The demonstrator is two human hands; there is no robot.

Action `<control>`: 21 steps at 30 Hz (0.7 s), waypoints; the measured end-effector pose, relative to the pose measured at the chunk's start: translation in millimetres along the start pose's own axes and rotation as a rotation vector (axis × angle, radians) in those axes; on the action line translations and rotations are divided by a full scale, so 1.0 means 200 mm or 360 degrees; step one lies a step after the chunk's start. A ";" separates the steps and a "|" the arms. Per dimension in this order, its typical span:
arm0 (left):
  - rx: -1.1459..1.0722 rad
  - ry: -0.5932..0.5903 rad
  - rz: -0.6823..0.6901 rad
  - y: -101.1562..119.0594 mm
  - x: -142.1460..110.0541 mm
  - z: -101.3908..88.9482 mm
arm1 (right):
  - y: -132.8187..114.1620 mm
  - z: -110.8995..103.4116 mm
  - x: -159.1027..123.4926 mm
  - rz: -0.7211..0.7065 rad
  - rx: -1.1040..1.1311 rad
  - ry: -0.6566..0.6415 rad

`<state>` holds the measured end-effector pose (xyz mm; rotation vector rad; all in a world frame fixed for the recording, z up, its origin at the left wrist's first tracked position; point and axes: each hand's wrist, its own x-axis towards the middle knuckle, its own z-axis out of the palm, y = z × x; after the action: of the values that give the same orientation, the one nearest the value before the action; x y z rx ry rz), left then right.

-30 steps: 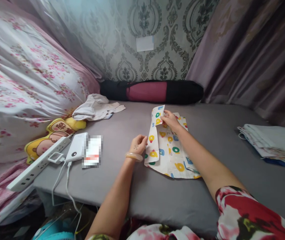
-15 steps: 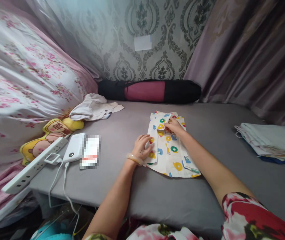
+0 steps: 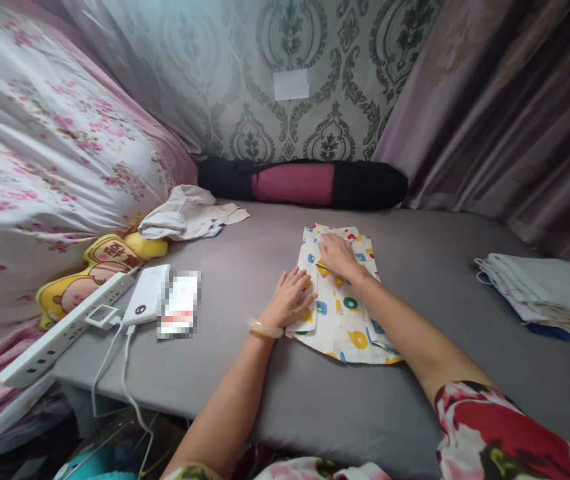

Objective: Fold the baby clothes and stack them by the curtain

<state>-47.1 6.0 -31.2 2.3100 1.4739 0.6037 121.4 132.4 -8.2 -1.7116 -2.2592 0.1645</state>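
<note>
A small white garment [image 3: 337, 327] printed with yellow, green, blue and red shapes lies on the grey-covered surface, its sides folded inward. My left hand [image 3: 292, 297] rests open on the folded left strip, fingers spread over the cloth, with a pale bangle [image 3: 265, 327] at the wrist. Palm down, my right hand [image 3: 339, 253] lies on the upper part of the garment, pressing the folded piece there; its fingertips point up and left and are partly hidden. My right forearm covers part of the garment's right side.
A black and pink long bag [image 3: 292, 184] lies along the back wall. To the left are a crumpled pale cloth [image 3: 187, 213], a yellow plush [image 3: 67, 290], a power strip [image 3: 65, 333], a white power bank [image 3: 147, 297] with cables and a blurred card [image 3: 181, 303]. Folded fabric [image 3: 549, 287] sits at right.
My right hand has let go of the upper flap and now presses on it. The flap lies flatter. My left hand's fingers have spread flatter on the strip. The view has shifted slightly.
</note>
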 end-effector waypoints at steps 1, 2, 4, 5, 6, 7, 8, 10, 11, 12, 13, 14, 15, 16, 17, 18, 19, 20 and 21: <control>0.0051 -0.0042 0.0009 0.01 0.00 0.00 | -0.04 0.03 0.02 -0.0109 -0.0016 -0.0100; 0.0105 -0.0090 0.0015 0.01 0.01 0.01 | -0.06 0.06 0.03 -0.0169 -0.0028 -0.0189; 0.0216 -0.0181 0.0005 0.02 0.01 0.03 | -0.10 0.12 0.08 -0.0206 -0.0047 -0.0308; 0.0267 -0.0214 -0.0005 0.02 0.02 0.05 | -0.11 0.14 0.10 -0.0195 -0.0058 -0.0342; 0.0311 -0.0234 -0.0013 0.02 0.02 0.06 | -0.11 0.16 0.13 -0.0177 -0.0067 -0.0367; 0.0347 -0.0242 -0.0016 0.02 0.02 0.07 | -0.10 0.18 0.15 -0.0156 -0.0078 -0.0385; 0.0373 -0.0243 -0.0011 0.02 0.02 0.08 | -0.09 0.20 0.17 -0.0136 -0.0089 -0.0397; 0.0399 -0.0237 0.0011 0.02 0.01 0.09 | -0.07 0.21 0.21 -0.0116 -0.0105 -0.0396; 0.0405 -0.0234 0.0018 0.02 0.01 0.09 | -0.06 0.22 0.22 -0.0117 -0.0111 -0.0380; 0.0409 -0.0229 0.0021 0.02 0.01 0.09 | -0.05 0.23 0.22 -0.0123 -0.0117 -0.0354; 0.0413 -0.0221 0.0021 0.02 0.01 0.09 | -0.04 0.24 0.23 -0.0130 -0.0123 -0.0325; 0.0415 -0.0215 0.0023 0.02 0.00 0.09 | -0.04 0.24 0.23 -0.0131 -0.0129 -0.0297; 0.0418 -0.0211 0.0023 0.02 0.00 0.09 | -0.04 0.25 0.23 -0.0128 -0.0135 -0.0268; 0.0419 -0.0211 0.0021 0.03 0.00 0.09 | -0.04 0.25 0.23 -0.0120 -0.0141 -0.0242; 0.0419 -0.0218 0.0017 0.03 0.00 0.09 | -0.04 0.26 0.23 -0.0110 -0.0146 -0.0223; 0.0418 -0.0227 0.0013 0.03 0.00 0.09 | -0.03 0.26 0.23 -0.0097 -0.0149 -0.0217; 0.0416 -0.0236 0.0011 0.03 0.00 0.09 | -0.04 0.26 0.23 -0.0083 -0.0149 -0.0218; 0.0413 -0.0240 0.0010 0.03 0.00 0.09 | -0.04 0.27 0.23 -0.0073 -0.0147 -0.0226; 0.0410 -0.0237 0.0008 0.03 0.00 0.09 | -0.04 0.26 0.23 -0.0066 -0.0144 -0.0240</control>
<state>-33.3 1.9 -43.2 2.4886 1.5526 0.2466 87.3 179.5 -48.5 -1.7498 -2.4435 0.1906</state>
